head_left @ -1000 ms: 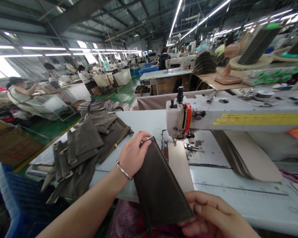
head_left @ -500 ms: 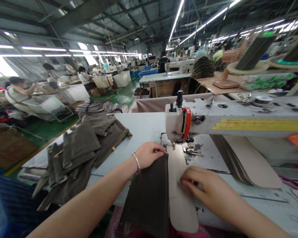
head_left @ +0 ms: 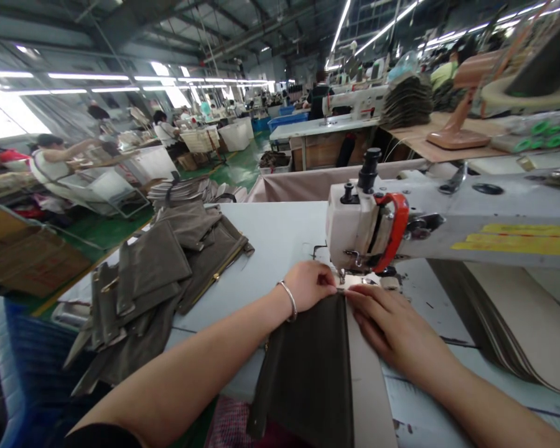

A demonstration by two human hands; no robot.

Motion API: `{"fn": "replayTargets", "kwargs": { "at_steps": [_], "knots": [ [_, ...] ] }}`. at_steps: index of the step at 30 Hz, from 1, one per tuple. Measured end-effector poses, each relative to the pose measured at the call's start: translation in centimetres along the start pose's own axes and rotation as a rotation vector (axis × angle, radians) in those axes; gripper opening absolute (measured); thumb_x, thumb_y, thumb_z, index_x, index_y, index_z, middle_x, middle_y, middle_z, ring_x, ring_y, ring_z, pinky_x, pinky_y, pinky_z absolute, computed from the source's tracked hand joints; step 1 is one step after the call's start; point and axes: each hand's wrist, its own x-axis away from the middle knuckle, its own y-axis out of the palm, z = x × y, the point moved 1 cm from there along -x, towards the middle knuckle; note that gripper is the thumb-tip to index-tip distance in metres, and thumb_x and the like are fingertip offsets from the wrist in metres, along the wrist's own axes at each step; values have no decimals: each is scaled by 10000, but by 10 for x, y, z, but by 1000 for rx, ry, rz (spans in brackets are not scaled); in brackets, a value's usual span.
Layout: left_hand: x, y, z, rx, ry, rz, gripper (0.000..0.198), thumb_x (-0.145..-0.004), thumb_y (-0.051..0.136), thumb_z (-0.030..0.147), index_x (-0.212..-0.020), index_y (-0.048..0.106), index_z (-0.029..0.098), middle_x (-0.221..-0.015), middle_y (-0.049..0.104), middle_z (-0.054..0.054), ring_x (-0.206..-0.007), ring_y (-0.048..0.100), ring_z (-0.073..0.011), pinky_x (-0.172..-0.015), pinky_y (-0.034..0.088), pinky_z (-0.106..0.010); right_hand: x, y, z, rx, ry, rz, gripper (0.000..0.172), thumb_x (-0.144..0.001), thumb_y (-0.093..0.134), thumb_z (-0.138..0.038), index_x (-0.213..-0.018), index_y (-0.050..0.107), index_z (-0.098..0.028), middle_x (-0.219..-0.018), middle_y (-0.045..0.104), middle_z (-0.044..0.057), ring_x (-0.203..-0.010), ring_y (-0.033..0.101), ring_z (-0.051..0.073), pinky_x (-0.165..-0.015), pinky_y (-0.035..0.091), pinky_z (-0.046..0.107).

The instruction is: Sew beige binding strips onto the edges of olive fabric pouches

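Note:
My left hand (head_left: 310, 287), a silver bangle on its wrist, pinches the top edge of a dark olive fabric piece (head_left: 310, 367). This piece hangs over the table's front edge and has a zipper along its left side. Beneath its right edge lies a pale beige panel (head_left: 371, 379). My right hand (head_left: 385, 314) is closed at the fabric's top right corner, its fingertips meeting those of my left hand. Just beyond the fingertips is the needle area of a white sewing machine (head_left: 350, 224) with a red guard. The fingers partly hide the corner they hold.
Dark zippered fabric pieces (head_left: 154, 267) lie heaped on the table's left. A stack of beige-faced panels (head_left: 518, 323) lies under the machine arm at right. A blue crate (head_left: 28, 373) stands at lower left. People sit at other tables behind.
My right hand has moved from the beige panel up to the fabric's top corner, joining my left. The fabric has shifted slightly right in view, and the camera has come closer to the machine.

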Motion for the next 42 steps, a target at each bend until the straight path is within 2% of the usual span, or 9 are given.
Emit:
{"fn": "replayTargets", "kwargs": {
  "at_steps": [5,12,24,34,36,38,42],
  "knots": [
    [-4,4,6,-62,23,39,76,-750,622,203,-690,649,166,-697,631,-7,-660,576,-150,-576,408,-233,0,4,-1,154,7,-36,445,-930,441,-278,-1373,428,-244,-1313,507,94,-1094,506,252,-917,431,465],
    [-8,9,6,-87,-15,91,101,-753,561,207,-701,644,180,-707,650,-14,-668,581,-165,-571,398,-243,0,5,-1,174,51,-57,469,-931,427,-290,-1388,397,-191,-1345,481,103,-1126,493,261,-929,430,464],
    [-12,12,5,-142,-53,147,102,-767,558,205,-726,642,163,-695,634,-10,-626,551,-139,-571,365,-234,1,8,1,197,60,-63,484,-937,422,-301,-1406,371,-198,-1376,455,73,-1130,482,246,-936,442,451],
    [-14,14,0,-163,-3,155,99,-822,572,214,-773,640,161,-790,647,-27,-750,595,-165,-657,440,-250,3,9,2,183,49,-48,446,-939,427,-299,-1378,401,-220,-1379,453,57,-1160,466,242,-964,417,454],
    [-6,11,5,-237,33,169,79,-842,574,199,-817,640,163,-858,652,-35,-836,600,-185,-744,466,-280,3,8,2,175,44,-51,439,-941,426,-292,-1375,402,-233,-1379,454,51,-1148,474,232,-955,421,442],
    [8,9,14,-342,137,160,72,-857,588,195,-902,639,170,-981,649,-39,-968,580,-211,-874,459,-330,3,7,1,173,41,-51,441,-943,426,-290,-1379,398,-232,-1379,453,53,-1145,476,228,-944,424,429],
    [38,15,25,-565,366,67,302,-881,610,257,-1152,573,129,-1164,605,-66,-1128,519,-228,-1027,400,-361,1,5,-2,193,37,-39,430,-943,420,-282,-1369,414,-223,-1363,470,64,-1129,488,231,-912,430,423]
  ]
}}
